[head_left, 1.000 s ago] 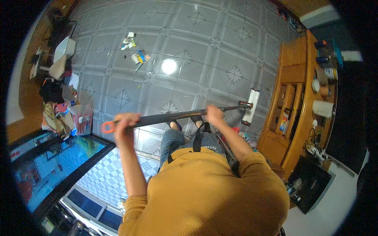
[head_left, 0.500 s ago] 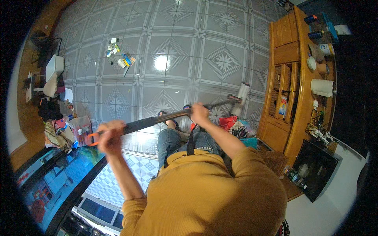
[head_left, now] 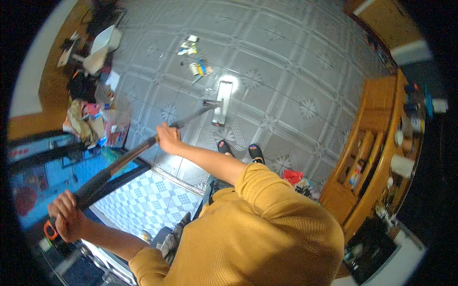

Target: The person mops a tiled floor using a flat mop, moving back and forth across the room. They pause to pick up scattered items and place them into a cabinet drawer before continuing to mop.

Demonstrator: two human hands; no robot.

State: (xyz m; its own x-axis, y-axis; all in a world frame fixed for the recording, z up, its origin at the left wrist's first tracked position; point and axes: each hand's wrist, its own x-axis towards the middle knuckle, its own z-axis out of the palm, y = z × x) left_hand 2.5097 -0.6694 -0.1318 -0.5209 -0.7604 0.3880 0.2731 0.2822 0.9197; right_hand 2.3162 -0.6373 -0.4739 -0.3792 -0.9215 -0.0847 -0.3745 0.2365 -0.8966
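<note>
A mop with a long dark handle [head_left: 125,163] slants from the lower left up to its pale oblong head [head_left: 226,90], which rests on the grey tiled floor [head_left: 286,71]. My left hand [head_left: 68,217] is wrapped round the upper end of the handle, next to an orange loop. Farther down, my right hand [head_left: 168,138] grips the shaft, fingers closed about it. Just beyond the mop head lies a scatter of small litter [head_left: 199,67], with white, yellow and blue pieces. My feet in dark slippers [head_left: 256,151] stand close behind the head.
On the left, bags [head_left: 114,126] and a pale bin [head_left: 106,40] stand by the wall. A wooden cabinet [head_left: 362,157] laden with objects runs along the right. A red bag [head_left: 292,177] lies near its base. A raised sill borders a blue-patterned floor [head_left: 152,200] at lower left.
The mop head has swung from the right, beside the cabinet, leftward to near the litter. Both hands moved left with the handle, still holding it, and my view has turned.
</note>
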